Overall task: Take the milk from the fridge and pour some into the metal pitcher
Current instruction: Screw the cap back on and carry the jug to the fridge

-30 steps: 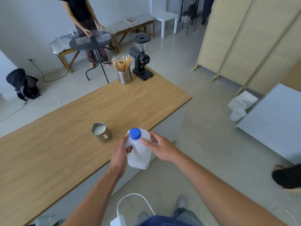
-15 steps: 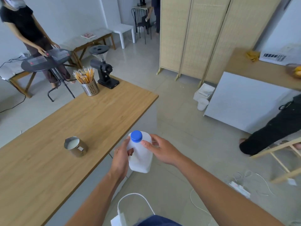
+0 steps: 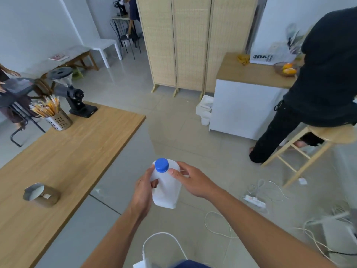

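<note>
A white plastic milk jug (image 3: 167, 190) with a blue cap (image 3: 161, 165) is held upright over the floor, off the table's right edge. My left hand (image 3: 144, 192) grips its handle side. My right hand (image 3: 190, 180) rests on the jug's shoulder with the thumb against the cap. The metal pitcher (image 3: 41, 194) stands on the wooden table (image 3: 73, 151) at the left, with white milk visible inside. The low white fridge (image 3: 243, 107) with a wooden top stands shut at the right.
A black coffee grinder (image 3: 74, 93) and a steel holder of sticks (image 3: 58, 118) stand at the table's far end. A person in black (image 3: 318, 84) sits on a wooden stool (image 3: 318, 140) by the fridge. Cables and a power strip (image 3: 254, 201) lie on the floor.
The view has swung right: table and pitcher slid to the left, fridge and seated person came into view. The jug stays held in both hands, now clear of the table edge.
</note>
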{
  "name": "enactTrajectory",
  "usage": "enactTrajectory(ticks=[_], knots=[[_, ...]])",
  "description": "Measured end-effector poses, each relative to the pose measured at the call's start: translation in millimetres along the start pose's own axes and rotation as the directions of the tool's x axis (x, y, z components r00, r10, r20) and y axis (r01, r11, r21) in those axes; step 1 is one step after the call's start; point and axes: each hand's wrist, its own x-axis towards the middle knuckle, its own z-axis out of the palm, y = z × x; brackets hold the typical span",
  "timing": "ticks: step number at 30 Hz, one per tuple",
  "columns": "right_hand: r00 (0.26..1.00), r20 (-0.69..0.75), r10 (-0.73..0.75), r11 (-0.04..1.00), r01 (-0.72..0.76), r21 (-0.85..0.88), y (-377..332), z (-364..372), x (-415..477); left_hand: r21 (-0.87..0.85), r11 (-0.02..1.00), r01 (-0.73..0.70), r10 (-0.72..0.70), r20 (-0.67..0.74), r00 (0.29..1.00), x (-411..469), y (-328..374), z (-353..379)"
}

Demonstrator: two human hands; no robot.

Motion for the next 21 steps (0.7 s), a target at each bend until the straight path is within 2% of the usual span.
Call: enactTrajectory(ticks=[3, 11, 16, 21], knots=[[0.998, -0.063, 0.031, 0.999, -0.029, 0.029, 28, -26, -22, 0.080, 0.997, -0.008, 0.002, 0.070, 0.998, -1, -11, 37], [0.952, -0.284, 0.115, 0.988, -0.080, 0.132, 86, -86, -84, 0.140, 0.990, 0.030, -0.068, 0.277, 0.959, 1, -26, 137], [0.875, -0.441, 0.199, 0.970, -0.114, 0.213, 107, -114, -121, 0.247, 0.969, -0.006, -0.098, 0.404, 0.910, 10, -26, 194], [0.748, -0.594, 0.296, 0.941, -0.121, 0.317, 119, -123, -151, 0.338, 0.940, -0.043, -0.159, 0.546, 0.823, 11, -26, 243]])
